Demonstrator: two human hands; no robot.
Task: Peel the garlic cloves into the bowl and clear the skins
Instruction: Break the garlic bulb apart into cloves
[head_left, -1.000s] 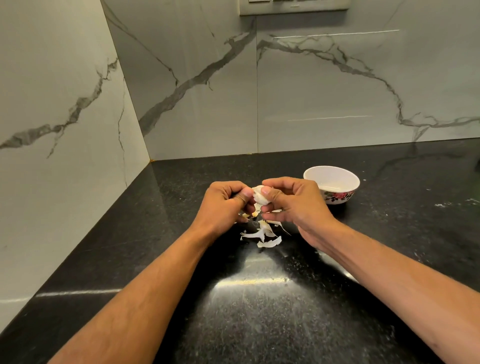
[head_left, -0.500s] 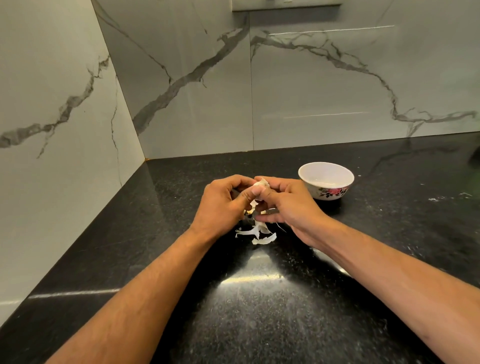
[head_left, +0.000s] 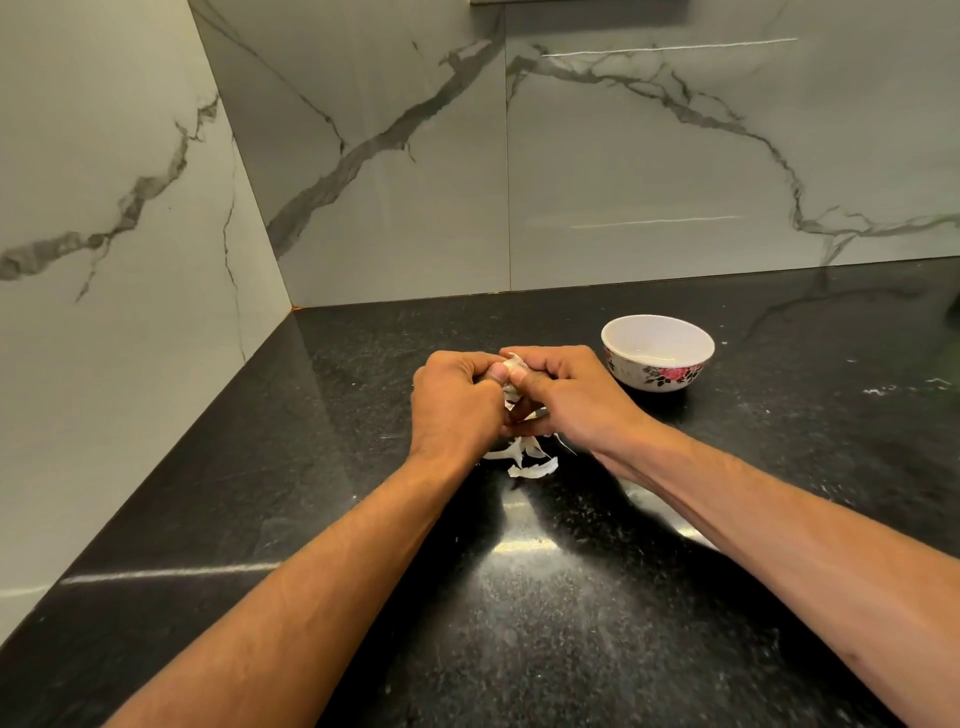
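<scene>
While both hands, left and right, pinch the white papery garlic clove above the black speckled desk, the white floral bowl sits just beside the right one.

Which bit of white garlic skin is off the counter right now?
The skin pinched between the left hand and right hand, at the thumbs. The other skins lie loose on the counter below the hands.
</scene>
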